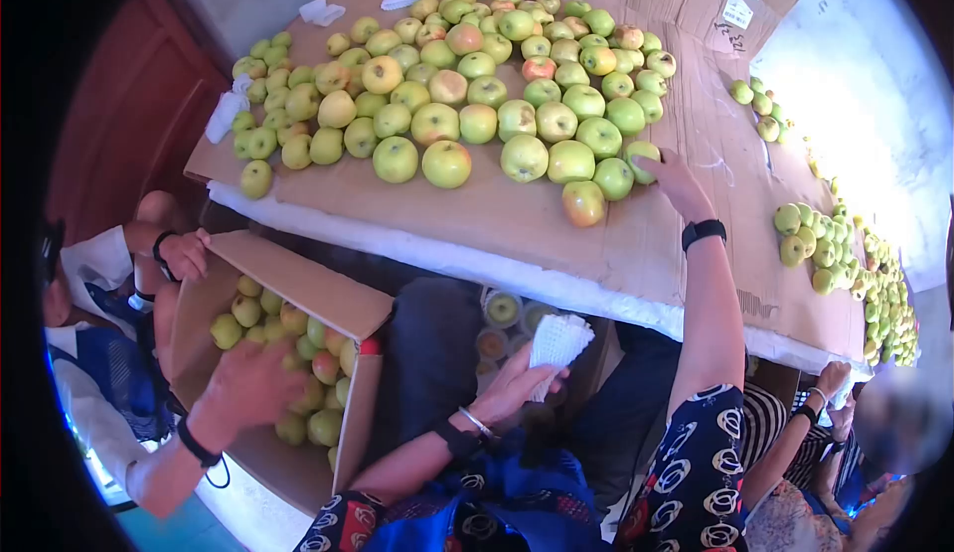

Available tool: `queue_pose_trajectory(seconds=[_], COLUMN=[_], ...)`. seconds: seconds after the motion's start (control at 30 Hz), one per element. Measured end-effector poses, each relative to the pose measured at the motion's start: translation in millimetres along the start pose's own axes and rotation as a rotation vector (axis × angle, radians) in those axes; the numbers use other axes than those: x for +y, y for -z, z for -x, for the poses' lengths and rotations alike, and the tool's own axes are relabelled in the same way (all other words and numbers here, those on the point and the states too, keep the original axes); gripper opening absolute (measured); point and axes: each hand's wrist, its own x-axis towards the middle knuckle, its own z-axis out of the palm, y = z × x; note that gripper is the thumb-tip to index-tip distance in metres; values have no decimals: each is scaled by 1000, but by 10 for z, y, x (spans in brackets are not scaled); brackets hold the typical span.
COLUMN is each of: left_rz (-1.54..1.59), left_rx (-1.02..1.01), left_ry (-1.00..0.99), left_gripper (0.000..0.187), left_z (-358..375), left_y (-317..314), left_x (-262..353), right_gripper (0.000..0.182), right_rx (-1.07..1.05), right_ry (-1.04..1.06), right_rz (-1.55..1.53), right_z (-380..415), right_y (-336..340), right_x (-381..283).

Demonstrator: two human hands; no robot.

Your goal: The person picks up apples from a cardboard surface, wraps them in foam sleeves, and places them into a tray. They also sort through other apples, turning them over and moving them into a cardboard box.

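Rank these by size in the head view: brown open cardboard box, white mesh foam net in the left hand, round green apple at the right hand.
1. Brown open cardboard box, by far
2. White mesh foam net
3. Round green apple

Your single head-worn view looks forward and down from above your lap (427,353), at close range. You have the cardboard-covered table (636,244) across the upper middle, viewed obliquely over its near edge, with your right hand (681,184) near its front and your left hand (512,388) below that edge. The wide field takes in the open box (308,259) at lower left; its curved borders darken and straight lines bow.
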Motion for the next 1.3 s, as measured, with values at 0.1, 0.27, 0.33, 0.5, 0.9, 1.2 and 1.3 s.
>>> queue_pose_trajectory(seconds=[0.1,0.27,0.33,0.5,0.9,1.2,1.3], left_rz=[-30,-7,-74,110,-148,-590,-582], left_rx=[123,150,177,153,-19,332,415], left_ry=[-176,-296,-325,-312,-207,-638,-373], left_gripper=[37,36,38,51,47,28,30], left_z=[-115,-95,-124,-45,-87,-98,-20], left_y=[36,53,31,-60,72,-40,18], left_x=[-4,-145,-185,-211,-341,-265,-377], right_gripper=[54,61,61,63,66,49,45], right_rx=[129,461,404,301,-116,26,262], right_ry=[175,431,467,399,163,-19,77], right_rz=[-131,97,17,-366,-1039,-1310,-1025], right_z=[185,965,1493,2673,3068,3128,3148], right_y=[-38,-212,-355,-837,-1541,-1714,-1731], right_x=[22,89,1,-59,850,898,901])
